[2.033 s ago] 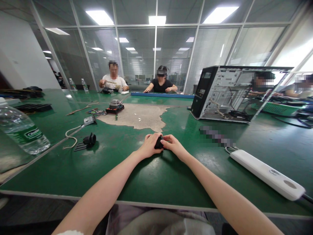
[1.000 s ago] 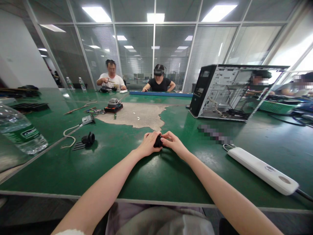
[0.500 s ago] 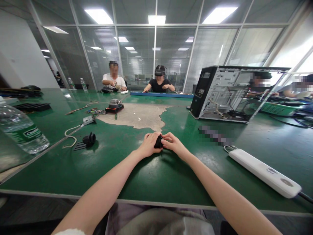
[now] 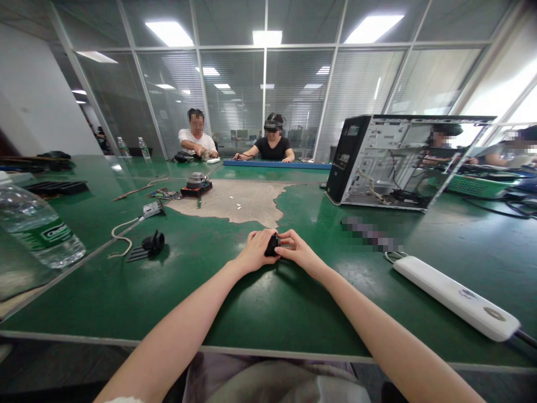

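Note:
A small black part [image 4: 272, 245], its exact kind too small to make out, is held between my two hands just above the green table [image 4: 235, 313]. My left hand [image 4: 255, 250] wraps round it from the left, covering much of it. From the right, my right hand [image 4: 295, 249] pinches its side with thumb and fingertips. To the left on the table lies a black plastic piece with a round end and prongs [image 4: 153, 244]. Close by it rests a small metal bracket [image 4: 153, 209] with a pale cable [image 4: 121, 236].
An open computer case [image 4: 348, 162] stands at the right back. A white power strip [image 4: 455, 296] lies at right, a water bottle [image 4: 42, 229] at left. A heatsink-like part [image 4: 197, 183] sits on the bare patch [image 4: 247, 196]. Co-workers [image 4: 274, 146] sit across the table.
Both hands stay at the same spot, and the black part is turned slightly between them. Across the table, the person in black has lowered and spread their hands.

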Available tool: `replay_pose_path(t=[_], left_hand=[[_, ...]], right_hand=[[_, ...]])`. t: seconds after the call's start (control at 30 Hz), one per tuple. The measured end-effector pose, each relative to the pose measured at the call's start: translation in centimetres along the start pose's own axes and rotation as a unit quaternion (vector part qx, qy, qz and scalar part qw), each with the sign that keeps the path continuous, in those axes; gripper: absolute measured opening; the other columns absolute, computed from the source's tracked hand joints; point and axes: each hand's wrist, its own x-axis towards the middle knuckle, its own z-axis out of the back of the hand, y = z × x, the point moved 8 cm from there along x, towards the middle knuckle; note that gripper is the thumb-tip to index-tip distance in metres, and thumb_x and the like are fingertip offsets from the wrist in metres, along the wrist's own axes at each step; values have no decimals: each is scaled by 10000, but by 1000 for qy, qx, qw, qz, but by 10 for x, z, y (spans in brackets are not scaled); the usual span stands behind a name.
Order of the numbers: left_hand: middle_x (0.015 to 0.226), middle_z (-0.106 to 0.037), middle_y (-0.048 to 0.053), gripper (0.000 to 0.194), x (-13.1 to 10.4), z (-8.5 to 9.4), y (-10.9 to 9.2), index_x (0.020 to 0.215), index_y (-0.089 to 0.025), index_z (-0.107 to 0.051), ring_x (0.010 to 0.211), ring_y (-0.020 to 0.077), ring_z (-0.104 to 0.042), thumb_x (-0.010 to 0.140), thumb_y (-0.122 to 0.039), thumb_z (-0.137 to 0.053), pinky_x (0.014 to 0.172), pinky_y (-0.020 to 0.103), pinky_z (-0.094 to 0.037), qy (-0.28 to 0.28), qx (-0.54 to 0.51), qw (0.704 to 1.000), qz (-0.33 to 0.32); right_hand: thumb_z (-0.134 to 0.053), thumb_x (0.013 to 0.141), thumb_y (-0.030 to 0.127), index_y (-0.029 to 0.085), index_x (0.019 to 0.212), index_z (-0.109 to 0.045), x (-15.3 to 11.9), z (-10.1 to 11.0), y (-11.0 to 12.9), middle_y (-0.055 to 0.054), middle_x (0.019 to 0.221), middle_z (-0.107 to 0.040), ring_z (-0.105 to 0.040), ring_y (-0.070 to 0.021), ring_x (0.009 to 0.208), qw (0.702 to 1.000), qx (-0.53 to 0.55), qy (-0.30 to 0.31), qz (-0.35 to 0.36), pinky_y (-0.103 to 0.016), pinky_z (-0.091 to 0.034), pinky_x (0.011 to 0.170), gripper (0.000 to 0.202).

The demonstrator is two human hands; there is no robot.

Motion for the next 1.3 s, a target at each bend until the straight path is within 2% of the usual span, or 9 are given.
replay_pose_path(t=[0.17, 0.3, 0.4, 0.53, 0.73, 0.83, 0.93, 1.13, 1.3], left_hand=[[1138, -478, 44, 574, 0, -1, 1, 1149, -256, -335, 1081, 229, -436, 654, -274, -625, 924, 391, -244, -1, 1, 1000, 0], [1116, -490, 41, 579, 1, -1, 1, 1149, -255, -329, 1062, 224, -447, 653, -278, -628, 919, 387, -249, -3, 1, 1000, -1], [1119, -485, 42, 565, 1, 0, 1, 1147, -253, -334, 1063, 224, -442, 661, -287, -622, 918, 388, -247, -5, 4, 1000, -4], [1124, -487, 45, 552, 1, -1, 1, 1135, -242, -349, 1051, 229, -425, 660, -290, -625, 910, 391, -250, -9, 20, 1000, -4], [1156, -481, 48, 599, -1, 3, 0, 1141, -248, -364, 1085, 295, -318, 627, -325, -663, 877, 451, -247, -33, 78, 996, 11], [1178, -452, 61, 604, 0, 4, 0, 1153, -238, -360, 1027, 293, -354, 635, -331, -656, 845, 453, -289, -28, 87, 996, 15], [1157, -440, 71, 575, 1, 1, -2, 1147, -213, -356, 991, 261, -407, 653, -299, -639, 853, 420, -334, -11, 68, 998, -8], [1187, -426, 60, 632, 0, -3, 3, 1190, -234, -281, 996, 228, -495, 659, -239, -624, 817, 355, -419, 1, -1, 1000, 1], [1163, -458, 53, 620, 0, -3, 5, 1183, -240, -295, 946, 230, -544, 658, -265, -626, 795, 354, -437, 10, -11, 1000, 24]], right_hand=[[-634, 659, 403, 204, 777, -479, 4, 3, -4, 5, 825, -592, -581, -120, 704, 999, 6, -35, 1, -305, -496, 683, 278], [-633, 659, 402, 198, 841, -511, 10, 7, -15, -23, 863, -594, -582, -139, 767, 999, -8, -51, -10, -308, -487, 703, 299], [-636, 658, 384, 193, 851, -524, 9, 7, -13, -30, 886, -595, -583, -146, 783, 999, -15, -36, -3, -316, -479, 721, 294], [-701, 596, 308, 215, 849, -472, 3, -1, 1, 3, 854, -585, -589, -134, 734, 1000, -7, 12, 26, -305, -479, 695, 354], [-633, 665, 385, 207, 824, -485, 4, 2, -3, -7, 828, -582, -580, -135, 725, 1000, -12, -22, 2, -318, -486, 691, 281], [-652, 648, 378, 203, 870, -491, 8, 7, -13, -21, 848, -575, -578, -149, 753, 999, -17, -48, -12, -331, -489, 701, 325], [-636, 662, 382, 187, 909, -512, 9, 7, -16, -35, 867, -577, -579, -150, 760, 999, -25, -37, -15, -337, -483, 720, 338], [-717, 576, 288, 206, 822, -472, 3, -3, 3, 4, 860, -585, -588, -140, 761, 999, -2, 14, 30, -318, -470, 741, 356], [-647, 656, 346, 201, 815, -481, 6, 0, -1, 4, 807, -592, -578, -128, 711, 1000, 1, -19, 19, -305, -470, 697, 272]])
